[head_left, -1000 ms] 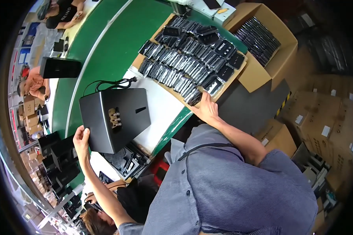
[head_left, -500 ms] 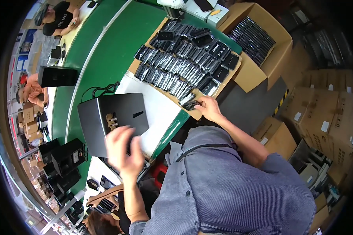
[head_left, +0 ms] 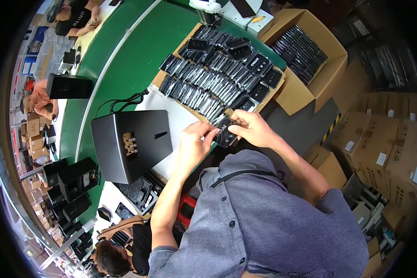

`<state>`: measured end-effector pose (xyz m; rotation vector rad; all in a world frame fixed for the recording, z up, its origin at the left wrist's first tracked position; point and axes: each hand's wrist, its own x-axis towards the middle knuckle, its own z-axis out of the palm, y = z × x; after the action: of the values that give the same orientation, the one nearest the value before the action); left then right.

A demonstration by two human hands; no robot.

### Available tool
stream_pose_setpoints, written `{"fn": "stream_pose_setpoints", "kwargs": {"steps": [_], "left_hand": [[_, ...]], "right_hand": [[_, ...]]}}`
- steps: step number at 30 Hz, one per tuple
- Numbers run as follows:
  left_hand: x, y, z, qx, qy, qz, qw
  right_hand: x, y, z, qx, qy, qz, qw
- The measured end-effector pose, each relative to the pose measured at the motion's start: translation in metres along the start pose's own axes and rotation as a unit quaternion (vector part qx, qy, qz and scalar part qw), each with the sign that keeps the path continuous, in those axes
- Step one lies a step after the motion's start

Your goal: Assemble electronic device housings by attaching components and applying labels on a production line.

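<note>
In the head view, your two hands meet over the counter's near edge, at the near corner of the cardboard tray (head_left: 159, 78), and hold one small black panel (head_left: 224, 132) between them. Your left hand (head_left: 195, 144) pinches the panel's left end, thumb and fingers drawn narrow. Your right hand (head_left: 255, 131) grips its right side, with the thumb on the printed face and the other fingers partly hidden. The panel is tilted with its white markings facing up toward you; you cannot tell from here whether it touches the tray. Tight rows of shiny, wrapped black panels (head_left: 204, 69) fill the tray, most standing on edge, with several flat ones along the right edge and on top. To the left, on the green counter (head_left: 139, 46), stands a big black box (head_left: 146, 139) with brass posts (head_left: 130, 144) in a cut-out, and a black cable (head_left: 120, 104) lies behind it. A white sheet (head_left: 178, 113) shows between that box and the tray. Past the tray's right edge, an open carton (head_left: 294, 99) holds more dark panels (head_left: 300, 53). Across the counter's far edge sits a person in orange (head_left: 42, 97), near another upright black box (head_left: 69, 86).
</note>
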<state>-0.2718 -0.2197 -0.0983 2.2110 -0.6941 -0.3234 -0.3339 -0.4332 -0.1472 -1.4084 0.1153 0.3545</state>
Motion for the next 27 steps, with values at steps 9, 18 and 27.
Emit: {"fn": "stream_pose_setpoints", "kwargs": {"steps": [9,18,27], "left_hand": [[-0.014,0.023,-0.002,0.093,0.037,0.105,0.99],[-0.03,0.008,-0.016,-0.248,0.03,-0.159,0.955],[-0.038,0.009,-0.018,-0.386,0.022,-0.238,0.891]], "right_hand": [[0.003,-0.006,0.014,0.058,0.001,0.023,0.998],[0.017,-0.017,0.012,0.129,-0.113,-0.006,0.985],[0.016,-0.011,0.016,0.168,0.002,-0.014,0.986]]}}
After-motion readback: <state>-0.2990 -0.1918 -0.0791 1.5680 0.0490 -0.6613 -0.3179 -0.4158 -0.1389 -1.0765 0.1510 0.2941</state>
